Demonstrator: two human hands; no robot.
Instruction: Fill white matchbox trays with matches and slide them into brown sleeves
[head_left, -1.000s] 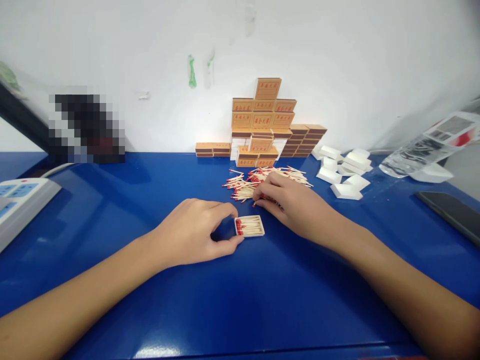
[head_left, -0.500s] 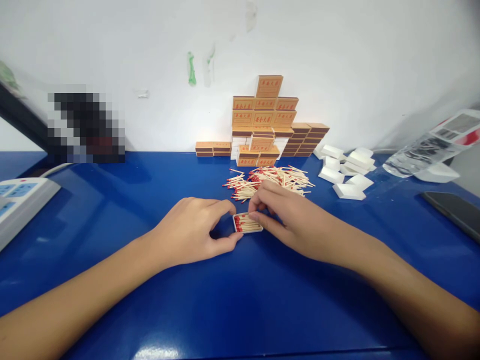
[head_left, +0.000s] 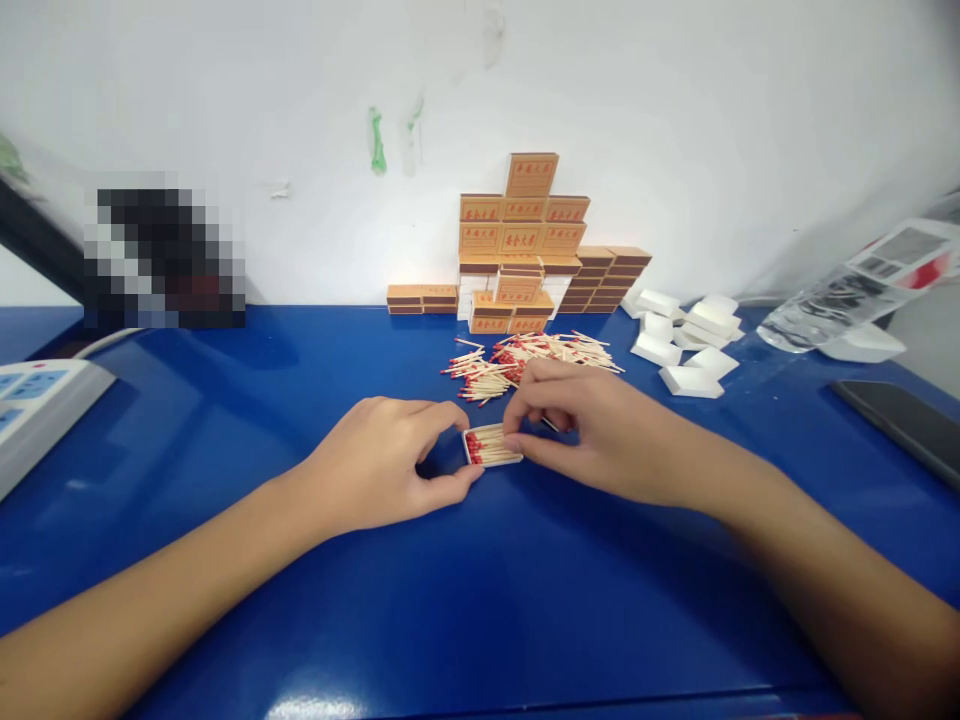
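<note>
The thumb and forefinger of my left hand (head_left: 390,465) are parted like a bracket, gripping the left end of a small white rectangular matchbox tray (head_left: 504,463) lying flat on the glossy blue tabletop (head_left: 480,600). The thumb and forefinger of my right hand (head_left: 600,430) are drawn close together over the tray's right end; whether a match is pinched between them, I cannot tell. Inside lie pale wooden matches with red heads (head_left: 486,446), their heads toward my left hand.

I take this to be the filling step: settling matches into the tray. The next move calls for a light right-hand touch, heads all one way, while my left fingers keep the tray from sliding.

Just beyond my right hand spreads a loose heap of red-tipped matches (head_left: 559,350). Behind it rises a stack of orange-brown cardboard matchboxes (head_left: 521,240), and farther right sits a scatter of white folded trays (head_left: 691,380).
</note>
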